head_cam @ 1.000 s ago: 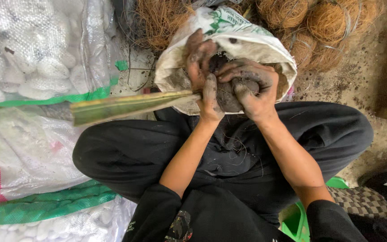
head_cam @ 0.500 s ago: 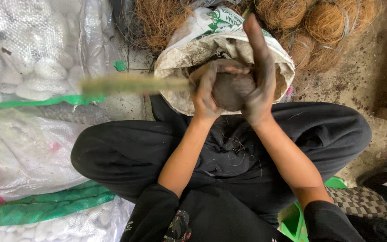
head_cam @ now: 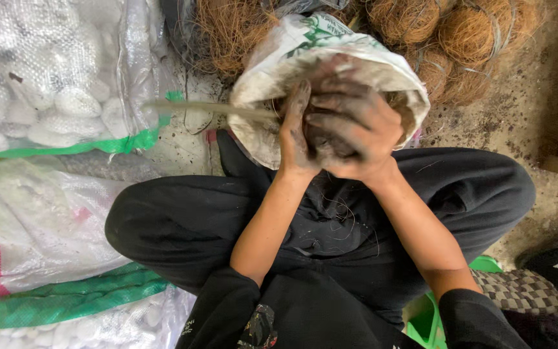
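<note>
Woven plastic sacks [head_cam: 40, 84] of white pebble-like pieces fill the left side of the view, edged in green and pink, and lie on the ground beside the seated person's black-trousered legs [head_cam: 182, 226]. Coconut-fibre bundles [head_cam: 466, 32] are stacked along the top edge, behind a smaller white sack [head_cam: 272, 97] that stands open between the knees, its mouth rolled down.

Both hands are together over the sack's mouth. The left hand [head_cam: 295, 132] stands upright with its palm against a dark, soil-like lump [head_cam: 330, 142]; the right hand [head_cam: 356, 126] is cupped over the same lump from the other side, fingers spread across it. Both hands are smeared with dark material. A thin, pale green leaf or blade [head_cam: 208, 108] projects sideways to the left from the lump; it is motion-blurred, so its exact form cannot be told.

Judged state of work: the lump is already gathered and packed around the base of the blade, and pressing is in progress. No fibre wrapping is visible on the lump, and the fibre bundles lie untouched.
</note>
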Demonstrator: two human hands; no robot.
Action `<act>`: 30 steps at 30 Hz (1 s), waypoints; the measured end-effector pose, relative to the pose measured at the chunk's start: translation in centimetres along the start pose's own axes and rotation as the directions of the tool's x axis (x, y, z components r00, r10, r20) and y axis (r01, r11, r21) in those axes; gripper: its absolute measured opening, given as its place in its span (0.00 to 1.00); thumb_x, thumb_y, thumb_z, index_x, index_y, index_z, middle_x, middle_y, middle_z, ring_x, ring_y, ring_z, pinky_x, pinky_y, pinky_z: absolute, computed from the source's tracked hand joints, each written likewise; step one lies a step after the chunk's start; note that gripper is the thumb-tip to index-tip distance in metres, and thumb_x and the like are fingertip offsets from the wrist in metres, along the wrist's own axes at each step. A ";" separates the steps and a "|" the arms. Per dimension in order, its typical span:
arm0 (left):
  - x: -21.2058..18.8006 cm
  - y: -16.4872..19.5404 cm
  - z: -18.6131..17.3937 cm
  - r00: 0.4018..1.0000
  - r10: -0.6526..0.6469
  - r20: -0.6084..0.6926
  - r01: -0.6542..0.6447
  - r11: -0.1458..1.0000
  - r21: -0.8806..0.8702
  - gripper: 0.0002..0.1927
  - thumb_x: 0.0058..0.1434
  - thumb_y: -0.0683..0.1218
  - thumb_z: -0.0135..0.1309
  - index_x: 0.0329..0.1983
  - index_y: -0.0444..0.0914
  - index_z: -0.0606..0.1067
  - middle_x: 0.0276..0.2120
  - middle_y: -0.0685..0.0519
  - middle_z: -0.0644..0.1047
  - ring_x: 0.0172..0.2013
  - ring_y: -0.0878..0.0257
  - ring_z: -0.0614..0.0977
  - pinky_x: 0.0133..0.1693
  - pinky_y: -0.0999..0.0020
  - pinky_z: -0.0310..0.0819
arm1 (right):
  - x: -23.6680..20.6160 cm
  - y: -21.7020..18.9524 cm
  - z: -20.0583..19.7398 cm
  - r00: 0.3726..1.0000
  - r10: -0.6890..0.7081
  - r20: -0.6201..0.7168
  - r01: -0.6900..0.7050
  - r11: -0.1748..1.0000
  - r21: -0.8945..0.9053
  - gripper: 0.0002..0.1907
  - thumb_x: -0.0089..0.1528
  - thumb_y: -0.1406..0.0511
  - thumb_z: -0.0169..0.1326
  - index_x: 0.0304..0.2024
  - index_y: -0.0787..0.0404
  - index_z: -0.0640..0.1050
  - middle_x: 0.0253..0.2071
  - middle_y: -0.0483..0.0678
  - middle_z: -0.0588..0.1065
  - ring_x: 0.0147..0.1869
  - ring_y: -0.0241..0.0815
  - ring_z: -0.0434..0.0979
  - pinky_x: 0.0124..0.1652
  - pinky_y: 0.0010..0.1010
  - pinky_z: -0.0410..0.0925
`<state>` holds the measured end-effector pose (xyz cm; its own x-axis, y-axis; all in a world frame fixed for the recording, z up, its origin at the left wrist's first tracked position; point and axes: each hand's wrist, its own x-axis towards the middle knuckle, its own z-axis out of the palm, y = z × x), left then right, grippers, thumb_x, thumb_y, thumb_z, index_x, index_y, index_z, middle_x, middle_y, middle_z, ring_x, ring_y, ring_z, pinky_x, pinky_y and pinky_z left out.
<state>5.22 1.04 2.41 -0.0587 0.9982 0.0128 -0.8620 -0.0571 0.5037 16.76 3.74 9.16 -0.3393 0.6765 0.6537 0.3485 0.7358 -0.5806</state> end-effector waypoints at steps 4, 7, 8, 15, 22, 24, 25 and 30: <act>-1.1 -0.4 -0.8 0.992 -0.059 -0.111 0.054 0.998 -0.045 0.20 0.80 0.54 0.45 0.54 0.30 0.73 0.50 0.43 0.77 0.51 0.54 0.81 0.53 0.60 0.79 | 0.6 -1.0 0.8 0.990 0.122 -0.066 -0.123 0.992 -0.007 0.33 0.63 0.38 0.46 0.51 0.55 0.80 0.62 0.55 0.72 0.75 0.52 0.64 0.74 0.53 0.53; -1.1 -0.5 -0.6 0.996 0.081 0.024 -0.083 0.988 0.127 0.22 0.82 0.55 0.46 0.48 0.31 0.77 0.47 0.43 0.81 0.47 0.54 0.83 0.54 0.58 0.80 | 0.5 -2.0 0.8 0.899 0.436 -0.045 -0.375 0.818 0.436 0.45 0.65 0.30 0.38 0.66 0.54 0.69 0.74 0.54 0.60 0.81 0.48 0.55 0.79 0.51 0.51; -1.1 -0.6 -0.3 0.989 0.138 0.054 -0.147 0.961 0.235 0.22 0.81 0.56 0.46 0.49 0.32 0.78 0.48 0.43 0.81 0.48 0.55 0.83 0.55 0.57 0.80 | 0.4 -2.1 0.7 0.847 0.531 0.005 -0.428 0.677 0.599 0.48 0.65 0.28 0.36 0.71 0.53 0.64 0.77 0.53 0.57 0.82 0.47 0.52 0.80 0.51 0.50; 0.6 0.8 1.7 0.859 0.480 0.177 -0.440 0.515 0.736 0.28 0.76 0.64 0.38 0.72 0.48 0.63 0.75 0.57 0.57 0.72 0.66 0.61 0.72 0.61 0.62 | -0.8 -0.6 0.2 0.727 0.655 0.205 -0.651 0.565 0.507 0.28 0.61 0.52 0.59 0.52 0.69 0.80 0.53 0.59 0.78 0.58 0.53 0.80 0.62 0.44 0.73; 0.1 1.0 1.9 0.983 0.161 0.089 -0.184 0.881 0.437 0.30 0.76 0.61 0.45 0.74 0.43 0.61 0.72 0.46 0.63 0.69 0.54 0.68 0.70 0.54 0.67 | -0.4 0.3 -1.4 0.972 0.225 0.065 -0.234 0.945 0.230 0.22 0.62 0.52 0.54 0.39 0.66 0.83 0.43 0.56 0.82 0.51 0.51 0.85 0.55 0.35 0.77; -0.2 0.8 1.3 0.995 0.001 0.096 -0.006 0.999 0.051 0.27 0.76 0.59 0.45 0.70 0.39 0.64 0.67 0.43 0.67 0.64 0.52 0.74 0.67 0.53 0.71 | -0.2 0.1 -0.8 0.996 0.085 0.002 -0.085 0.994 0.071 0.26 0.62 0.47 0.52 0.39 0.62 0.84 0.45 0.55 0.82 0.55 0.53 0.81 0.59 0.43 0.71; -0.3 0.7 0.9 0.986 -0.084 0.146 0.117 0.965 -0.234 0.25 0.77 0.58 0.45 0.67 0.36 0.66 0.63 0.42 0.70 0.61 0.53 0.76 0.62 0.54 0.75 | -0.1 -0.1 -0.2 1.000 -0.009 -0.018 0.009 0.999 -0.033 0.27 0.61 0.44 0.51 0.40 0.58 0.84 0.48 0.53 0.81 0.60 0.55 0.76 0.64 0.51 0.65; -0.7 0.7 0.2 0.999 -0.017 -0.044 0.024 0.989 0.147 0.20 0.75 0.56 0.48 0.49 0.34 0.75 0.47 0.45 0.78 0.48 0.56 0.82 0.54 0.59 0.81 | 0.2 -1.2 1.2 0.941 0.318 -0.117 -0.291 0.935 0.200 0.41 0.64 0.32 0.39 0.66 0.50 0.70 0.75 0.54 0.61 0.83 0.52 0.56 0.78 0.54 0.49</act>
<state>4.77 0.32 2.91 -0.0662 0.9972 -0.0342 -0.7798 -0.0303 0.6252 15.23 3.05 9.41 -0.1064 0.8667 0.4873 0.2496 0.4977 -0.8307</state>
